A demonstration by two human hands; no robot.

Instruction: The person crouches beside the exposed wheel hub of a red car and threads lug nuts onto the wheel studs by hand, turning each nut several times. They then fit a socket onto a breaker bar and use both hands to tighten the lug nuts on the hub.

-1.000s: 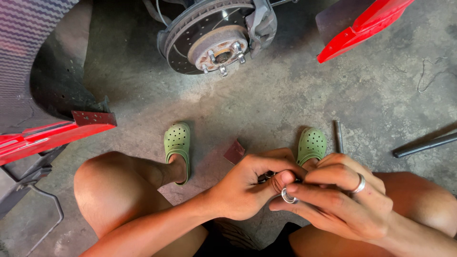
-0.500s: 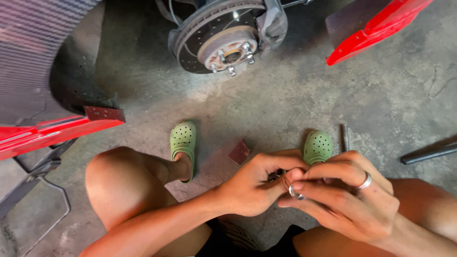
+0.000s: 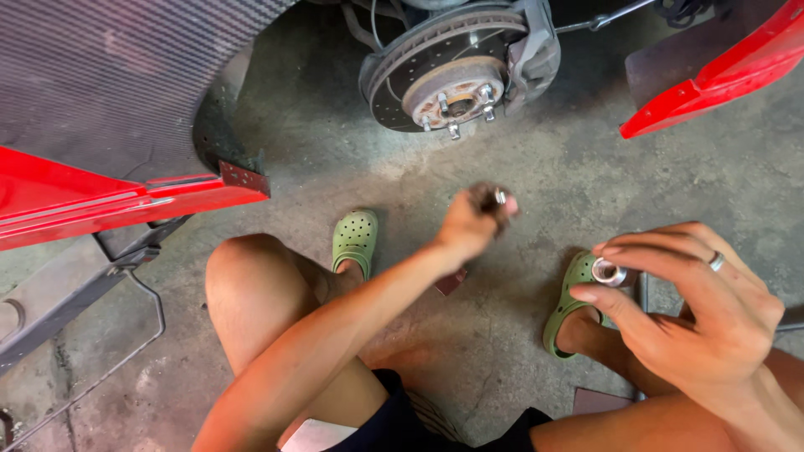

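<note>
Head view, left hand (image 3: pixel 471 224): raised at about 12 o'clock from the knees, fingers closed round a small dark metal piece (image 3: pixel 494 199), blurred; its exact kind cannot be told.
Head view, right hand (image 3: pixel 695 301): at 3 o'clock, thumb and forefinger pinched on a small silver ring-shaped nut (image 3: pixel 606 272), other fingers spread above it; a ring (image 3: pixel 717 260) sits on one finger.
Hands to each other: well apart, the left higher and nearer the car.
Brake disc (image 3: pixel 423 67): at 12 o'clock, drilled, with hub studs (image 3: pixel 454 127) sticking out and a grey caliper (image 3: pixel 536 54) on its right edge.
Feet: green clogs, left (image 3: pixel 355 240) at 11 o'clock of the lap, right (image 3: pixel 569 297) just under the nut.
Bodywork: red panels at 9 o'clock (image 3: pixel 100 201) and 2 o'clock (image 3: pixel 720 71).
Floor (image 3: pixel 335 159): bare concrete.
</note>
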